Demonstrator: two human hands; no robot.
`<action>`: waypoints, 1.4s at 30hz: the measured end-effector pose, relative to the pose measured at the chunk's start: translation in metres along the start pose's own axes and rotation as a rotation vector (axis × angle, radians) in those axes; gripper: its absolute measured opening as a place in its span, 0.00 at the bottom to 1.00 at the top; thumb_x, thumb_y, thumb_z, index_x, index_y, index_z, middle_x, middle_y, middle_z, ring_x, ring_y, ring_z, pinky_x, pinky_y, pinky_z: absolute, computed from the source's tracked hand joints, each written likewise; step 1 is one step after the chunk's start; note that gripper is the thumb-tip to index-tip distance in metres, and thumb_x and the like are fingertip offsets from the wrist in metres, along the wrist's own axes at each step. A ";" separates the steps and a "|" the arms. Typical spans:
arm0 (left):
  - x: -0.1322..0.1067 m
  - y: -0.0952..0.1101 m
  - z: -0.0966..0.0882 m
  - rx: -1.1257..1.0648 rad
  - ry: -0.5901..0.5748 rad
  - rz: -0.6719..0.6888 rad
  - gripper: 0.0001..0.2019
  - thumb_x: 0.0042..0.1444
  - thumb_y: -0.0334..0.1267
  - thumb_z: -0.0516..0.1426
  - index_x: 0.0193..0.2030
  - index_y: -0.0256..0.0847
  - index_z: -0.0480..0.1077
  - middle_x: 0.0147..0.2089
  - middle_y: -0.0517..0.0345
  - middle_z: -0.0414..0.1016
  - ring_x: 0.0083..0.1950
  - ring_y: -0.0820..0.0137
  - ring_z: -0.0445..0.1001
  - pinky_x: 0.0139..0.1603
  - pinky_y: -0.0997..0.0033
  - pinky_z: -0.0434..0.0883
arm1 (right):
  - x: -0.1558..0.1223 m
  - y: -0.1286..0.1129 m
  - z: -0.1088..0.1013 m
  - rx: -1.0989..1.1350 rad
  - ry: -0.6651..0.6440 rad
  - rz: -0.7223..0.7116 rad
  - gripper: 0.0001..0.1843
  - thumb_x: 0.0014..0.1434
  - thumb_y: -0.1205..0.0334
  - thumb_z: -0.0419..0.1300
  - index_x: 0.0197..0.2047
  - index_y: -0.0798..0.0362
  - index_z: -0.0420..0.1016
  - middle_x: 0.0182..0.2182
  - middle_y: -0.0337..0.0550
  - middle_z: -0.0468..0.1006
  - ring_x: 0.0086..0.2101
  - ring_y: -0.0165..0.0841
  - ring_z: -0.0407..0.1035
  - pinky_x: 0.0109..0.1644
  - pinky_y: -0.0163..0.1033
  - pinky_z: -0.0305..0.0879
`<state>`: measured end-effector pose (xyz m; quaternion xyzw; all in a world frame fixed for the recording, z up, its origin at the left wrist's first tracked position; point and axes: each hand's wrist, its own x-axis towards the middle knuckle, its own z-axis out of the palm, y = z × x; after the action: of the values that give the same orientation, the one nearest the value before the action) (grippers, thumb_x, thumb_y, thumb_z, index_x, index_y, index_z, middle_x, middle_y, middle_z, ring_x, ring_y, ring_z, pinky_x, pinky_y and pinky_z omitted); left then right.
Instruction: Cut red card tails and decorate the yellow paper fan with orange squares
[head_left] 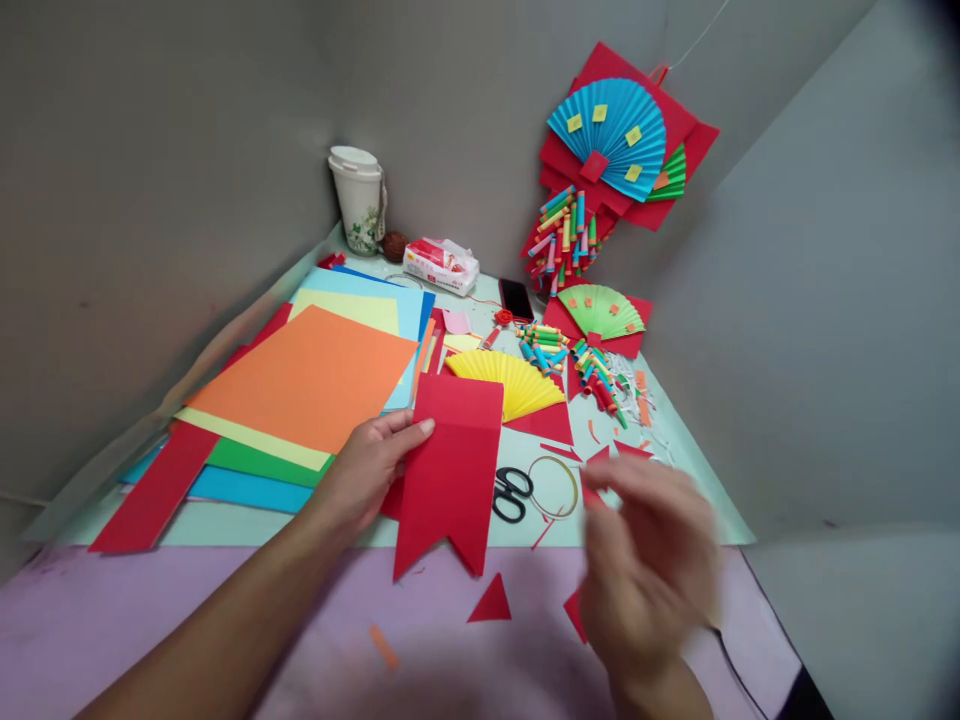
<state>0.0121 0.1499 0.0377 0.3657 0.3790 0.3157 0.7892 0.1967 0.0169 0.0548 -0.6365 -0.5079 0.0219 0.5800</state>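
Note:
My left hand (377,462) pinches the left edge of a red paper strip (454,470), thumb on its face. The strip's lower end has a V-shaped notch, and a fold line crosses it near the top. My right hand (646,560) is raised to the right of the strip, apart from it, its fingers curled and smeared by motion. Black-handled scissors (513,494) lie just right of the strip, their blades hidden. A roll of tape (576,487) rests beside them. Below the strip is a red paper triangle (492,600).
Coloured sheets with an orange sheet (315,375) on top lie at left. Behind the strip are a yellow paper fan (517,385), a green fan (604,310) and small paper rolls (596,378). A lidded cup (358,200), tissue pack (441,266) and phone (516,299) stand farther back.

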 end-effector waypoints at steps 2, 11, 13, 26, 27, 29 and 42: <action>-0.001 -0.001 0.002 -0.007 -0.008 -0.004 0.18 0.51 0.41 0.67 0.49 0.39 0.76 0.40 0.49 0.85 0.37 0.59 0.84 0.35 0.66 0.79 | 0.000 0.006 0.025 0.096 -0.067 0.206 0.17 0.59 0.52 0.65 0.50 0.48 0.74 0.43 0.47 0.78 0.41 0.40 0.74 0.43 0.46 0.74; 0.000 -0.015 0.008 0.118 0.014 -0.077 0.18 0.52 0.42 0.67 0.49 0.40 0.76 0.36 0.50 0.85 0.31 0.61 0.83 0.30 0.67 0.78 | -0.003 0.034 0.061 0.635 -0.314 0.783 0.17 0.52 0.48 0.69 0.40 0.49 0.80 0.34 0.40 0.84 0.34 0.40 0.78 0.41 0.45 0.75; 0.000 -0.015 0.009 0.148 0.006 -0.083 0.18 0.50 0.42 0.68 0.48 0.40 0.77 0.36 0.50 0.85 0.31 0.61 0.83 0.30 0.67 0.79 | -0.006 0.030 0.060 0.646 -0.307 0.789 0.16 0.51 0.50 0.70 0.40 0.49 0.80 0.33 0.40 0.84 0.33 0.41 0.78 0.41 0.46 0.75; 0.006 -0.027 0.006 0.133 -0.028 -0.034 0.16 0.47 0.40 0.69 0.42 0.38 0.78 0.33 0.52 0.85 0.30 0.63 0.82 0.32 0.66 0.80 | -0.019 0.032 0.058 0.579 -0.315 0.751 0.17 0.55 0.50 0.67 0.42 0.54 0.80 0.35 0.43 0.84 0.35 0.40 0.77 0.41 0.43 0.73; 0.006 -0.028 0.006 0.141 -0.018 -0.036 0.15 0.48 0.40 0.69 0.42 0.38 0.78 0.33 0.53 0.85 0.30 0.63 0.82 0.32 0.67 0.79 | -0.019 0.033 0.058 0.586 -0.317 0.748 0.17 0.55 0.50 0.67 0.43 0.54 0.80 0.35 0.43 0.84 0.35 0.39 0.77 0.41 0.43 0.73; 0.007 -0.028 0.006 0.157 -0.007 -0.040 0.14 0.48 0.40 0.69 0.41 0.38 0.78 0.32 0.53 0.85 0.30 0.63 0.82 0.32 0.67 0.80 | -0.019 0.034 0.058 0.603 -0.325 0.746 0.17 0.56 0.50 0.67 0.43 0.53 0.80 0.36 0.43 0.84 0.34 0.38 0.77 0.41 0.42 0.73; 0.002 -0.015 0.013 0.130 -0.014 -0.138 0.06 0.58 0.32 0.62 0.42 0.35 0.78 0.29 0.50 0.83 0.22 0.69 0.78 0.19 0.77 0.71 | -0.017 0.040 0.057 0.639 -0.308 0.789 0.14 0.54 0.51 0.67 0.37 0.52 0.78 0.30 0.38 0.81 0.31 0.34 0.74 0.38 0.38 0.70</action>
<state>0.0273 0.1392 0.0309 0.3912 0.4176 0.2331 0.7863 0.1779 0.0538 -0.0037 -0.5601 -0.2774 0.4855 0.6113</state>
